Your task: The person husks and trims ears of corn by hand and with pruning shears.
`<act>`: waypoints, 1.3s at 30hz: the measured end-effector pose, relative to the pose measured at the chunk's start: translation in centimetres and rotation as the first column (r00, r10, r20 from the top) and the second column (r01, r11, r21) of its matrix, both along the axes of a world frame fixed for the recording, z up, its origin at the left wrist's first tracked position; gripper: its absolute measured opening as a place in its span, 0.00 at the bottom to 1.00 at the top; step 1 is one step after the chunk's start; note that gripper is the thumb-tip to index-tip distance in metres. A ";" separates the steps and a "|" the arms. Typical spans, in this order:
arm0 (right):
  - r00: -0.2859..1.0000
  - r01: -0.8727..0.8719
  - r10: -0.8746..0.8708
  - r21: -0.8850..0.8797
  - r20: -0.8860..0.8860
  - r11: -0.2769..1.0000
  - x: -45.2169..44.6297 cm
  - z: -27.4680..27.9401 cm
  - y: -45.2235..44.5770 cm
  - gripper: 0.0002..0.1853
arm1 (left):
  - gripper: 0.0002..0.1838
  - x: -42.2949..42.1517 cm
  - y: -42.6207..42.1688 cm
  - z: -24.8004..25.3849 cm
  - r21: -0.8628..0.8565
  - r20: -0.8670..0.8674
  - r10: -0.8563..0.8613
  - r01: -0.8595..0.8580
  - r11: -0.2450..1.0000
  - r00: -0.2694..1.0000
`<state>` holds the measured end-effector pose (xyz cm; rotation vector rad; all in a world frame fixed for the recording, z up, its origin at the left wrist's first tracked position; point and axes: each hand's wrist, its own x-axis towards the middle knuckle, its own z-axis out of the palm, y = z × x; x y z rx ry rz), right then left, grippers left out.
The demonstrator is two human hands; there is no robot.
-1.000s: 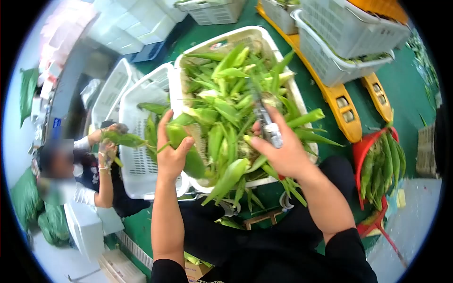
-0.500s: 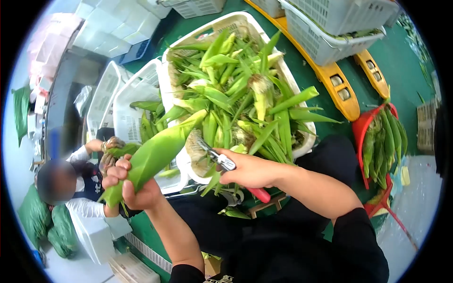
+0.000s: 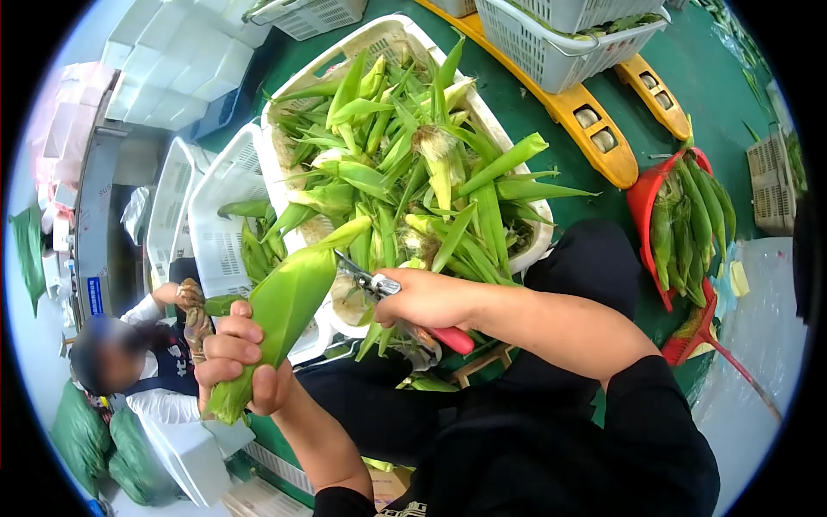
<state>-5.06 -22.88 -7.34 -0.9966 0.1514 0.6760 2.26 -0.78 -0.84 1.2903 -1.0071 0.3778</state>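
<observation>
My left hand (image 3: 237,362) is wrapped round the lower end of an ear of corn (image 3: 289,297) in its green husk, the narrow tip pointing up and right. In my right hand (image 3: 418,297) is a pair of pruning shears (image 3: 376,283) with a red handle. Their blades reach the husk's edge just below the narrow tip; whether they touch it I cannot tell. Behind both hands stands a white crate (image 3: 280,164) heaped with husks, leaves and corn trimmings (image 3: 388,164).
At left, a co-worker (image 3: 159,362) with patterned gloves holds something green. White baskets (image 3: 226,202) stand beside the heaped crate. A yellow pallet jack (image 3: 551,108) carries grey crates (image 3: 560,52). At right lies a red dustpan (image 3: 642,202) with green ears or husks on it.
The shears have moved left, and their blades are now at the neck of the corn. The ear is held more upright. The whole view has shifted slightly.
</observation>
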 end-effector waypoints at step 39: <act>0.988 0.027 0.025 -0.332 0.152 0.943 0.3 -2.1 1.3 0.26 | 0.17 -1.9 0.4 -2.4 -0.044 -0.215 0.141 -0.153 0.987 0.967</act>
